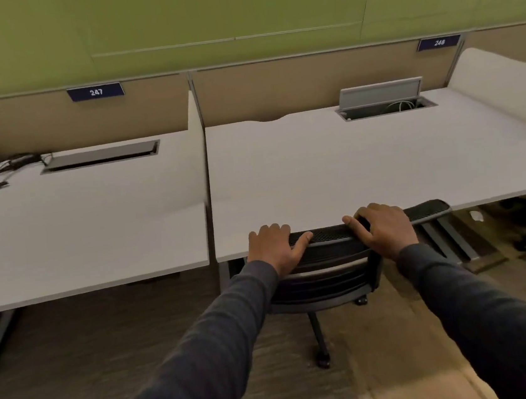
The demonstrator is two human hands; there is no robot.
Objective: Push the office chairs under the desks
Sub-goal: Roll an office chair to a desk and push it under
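Two dark sleeves (485, 321) reach forward from the bottom edge toward the office chair (326, 274). Both hands lie on the top rail of its black mesh backrest. The left hand (275, 248) is draped over the rail's left end, fingers curled over the far side and thumb laid along the near face. The right hand (384, 229) sits over the rail right of its middle in the same wrapped hold, thumb pointing left along the mesh. The rail runs between the two thumbs and on past the right hand, so its right end sticks out bare.

One chair is in clear view. Its backrest runs left to right, tilted a little so the right end lies farther in, and the rail touches or overlaps the front edge of the right desk (366, 171); the seat is hidden beneath that desk. The chair faces the desk and the tan partition behind it. One caster leg (318, 337) points back from the chair toward the camera.

Two white desks stand side by side; the left desk (78, 227) lies left of the chair. Two blue number plates hang on the partition, 247 (96, 92) and 248 (439, 42). Each desk has one cable hatch: the one beyond the chair is open (383, 100), the left one closed (101, 156).
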